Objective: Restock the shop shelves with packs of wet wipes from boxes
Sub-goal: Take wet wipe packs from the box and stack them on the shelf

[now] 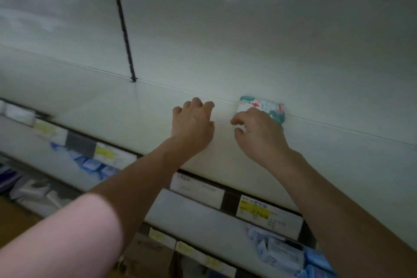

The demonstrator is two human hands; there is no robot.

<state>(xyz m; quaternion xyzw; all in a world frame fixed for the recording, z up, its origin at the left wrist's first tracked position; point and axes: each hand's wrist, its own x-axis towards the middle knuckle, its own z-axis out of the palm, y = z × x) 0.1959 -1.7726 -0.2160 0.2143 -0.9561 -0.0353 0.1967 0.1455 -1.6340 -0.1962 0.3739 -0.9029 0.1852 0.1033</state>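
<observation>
A small pack of wet wipes (259,107), white and teal with a red cross, lies at the back of a white shelf (126,108), against the rear panel. My right hand (259,135) is over its near side with curled fingers; whether it grips the pack or only touches it is unclear. My left hand (193,124) hovers just left of it above the shelf, fingers loosely curled, holding nothing. The far side of the pack shows; its near part is hidden by my right hand.
A black slotted upright (124,29) runs down the white back panel. Price labels (257,210) line the shelf's front edge. Lower shelves hold blue and white packs (291,253). A cardboard box (149,253) stands below, near the wooden floor at the left.
</observation>
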